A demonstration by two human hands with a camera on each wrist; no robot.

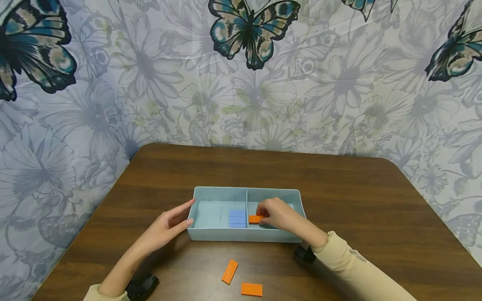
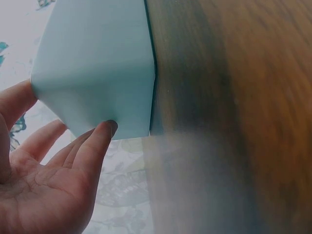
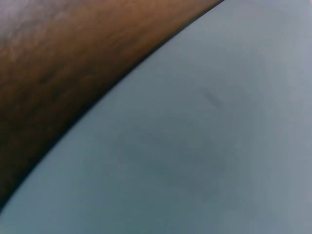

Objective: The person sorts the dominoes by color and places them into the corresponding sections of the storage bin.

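Left hand (image 1: 163, 229), fingers extended, rests against the tray (image 1: 226, 235); right hand (image 1: 278, 214) pinches an orange tile (image 1: 254, 219) in its right compartment, seemingly placing it. Next calls for a clean release.

brown wood-grain table (image 1: 346, 188), pale floral wall (image 1: 233, 104), printed teal butterflies (image 1: 249, 29)

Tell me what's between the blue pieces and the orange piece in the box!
The thin divider of the box stands between the blue pieces and that orange piece; the head view shows it.
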